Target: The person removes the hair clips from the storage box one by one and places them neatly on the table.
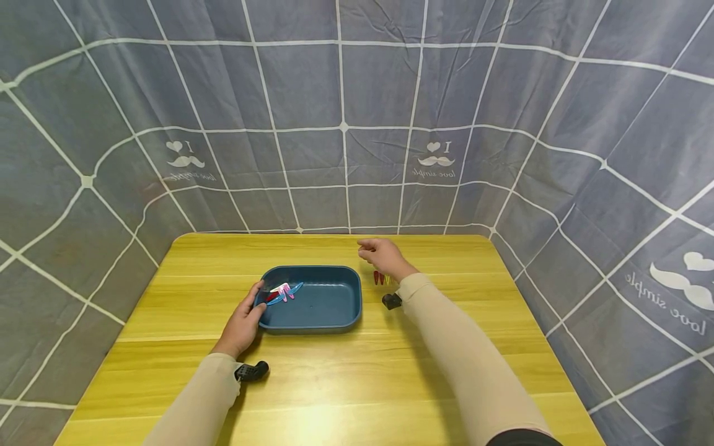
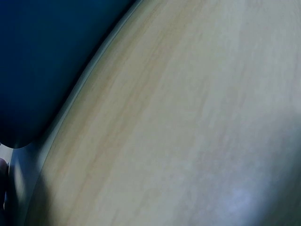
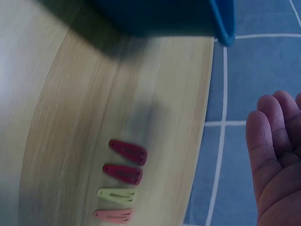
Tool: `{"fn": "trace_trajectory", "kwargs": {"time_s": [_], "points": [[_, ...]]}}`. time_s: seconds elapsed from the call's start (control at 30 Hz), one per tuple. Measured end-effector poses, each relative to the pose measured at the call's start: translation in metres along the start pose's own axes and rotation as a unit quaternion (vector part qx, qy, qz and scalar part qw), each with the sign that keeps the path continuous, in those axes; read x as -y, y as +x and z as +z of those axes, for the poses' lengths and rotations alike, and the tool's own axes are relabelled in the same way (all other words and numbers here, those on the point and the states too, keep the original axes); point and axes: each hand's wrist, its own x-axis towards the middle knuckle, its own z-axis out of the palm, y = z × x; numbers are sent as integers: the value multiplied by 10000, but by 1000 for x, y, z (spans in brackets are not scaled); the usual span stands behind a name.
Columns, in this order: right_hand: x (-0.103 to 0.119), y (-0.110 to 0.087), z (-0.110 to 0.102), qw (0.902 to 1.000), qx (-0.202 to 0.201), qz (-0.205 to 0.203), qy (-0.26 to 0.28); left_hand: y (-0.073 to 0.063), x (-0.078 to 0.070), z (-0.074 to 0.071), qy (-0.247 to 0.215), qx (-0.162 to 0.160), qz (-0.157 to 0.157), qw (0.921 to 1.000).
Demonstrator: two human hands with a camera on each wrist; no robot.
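Note:
A dark blue plastic basin (image 1: 310,305) is on the wooden table, and my left hand (image 1: 242,322) grips its left end, thumb over the rim. Snap hair clips in blue, pink and red (image 1: 284,292) lie at the basin's left inside. To the right of the basin, my right hand (image 1: 386,256) hovers over the table with fingers loosely bent; nothing shows in it. Below it, in the right wrist view, lie a row of hair clips: two dark red ones (image 3: 123,174), a yellow one (image 3: 117,195) and a pink one (image 3: 113,215).
The yellowish wooden table (image 1: 323,384) spreads around the basin. A grey-blue curtain (image 1: 379,155) with white grid lines hangs close behind the table's far edge and on both sides. Small black devices (image 1: 392,301) sit at the wrists.

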Motion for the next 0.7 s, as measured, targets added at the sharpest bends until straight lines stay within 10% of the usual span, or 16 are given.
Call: {"fn": "trace_trajectory", "kwargs": {"time_s": [0.7], "points": [[30, 7, 24, 9964, 412, -507, -533, 0, 0, 0, -65, 1, -5, 10000]]}}
